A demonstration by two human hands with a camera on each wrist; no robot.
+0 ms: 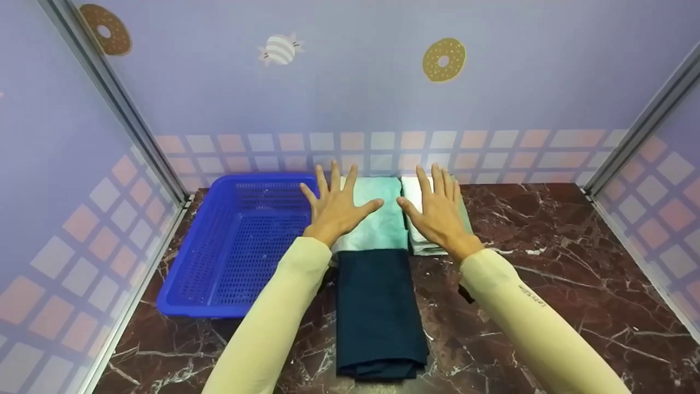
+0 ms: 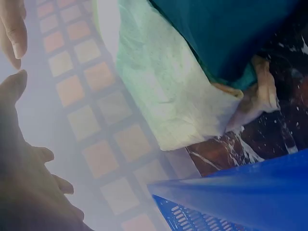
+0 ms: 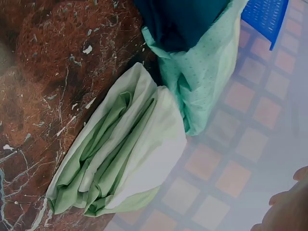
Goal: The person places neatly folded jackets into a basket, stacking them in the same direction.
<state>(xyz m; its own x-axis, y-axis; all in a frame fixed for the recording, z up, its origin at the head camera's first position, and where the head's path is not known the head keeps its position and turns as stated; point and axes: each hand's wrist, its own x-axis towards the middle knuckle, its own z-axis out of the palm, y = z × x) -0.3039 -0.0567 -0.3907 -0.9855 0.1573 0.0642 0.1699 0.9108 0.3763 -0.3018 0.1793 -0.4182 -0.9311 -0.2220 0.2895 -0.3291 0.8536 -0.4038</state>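
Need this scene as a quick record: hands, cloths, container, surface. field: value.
left hand: spread, holding nothing, in front of the mint cloth in head view
right hand: spread, holding nothing, in front of the white-and-green cloth in head view
mint cloth: between basket and white-and-green cloth
white-and-green cloth: folded in layers, right of mint
navy cloth: folded, on the near side of mint, appears to overlap it
container: blue perforated basket, left of cloths
surface: dark red marbled tabletop
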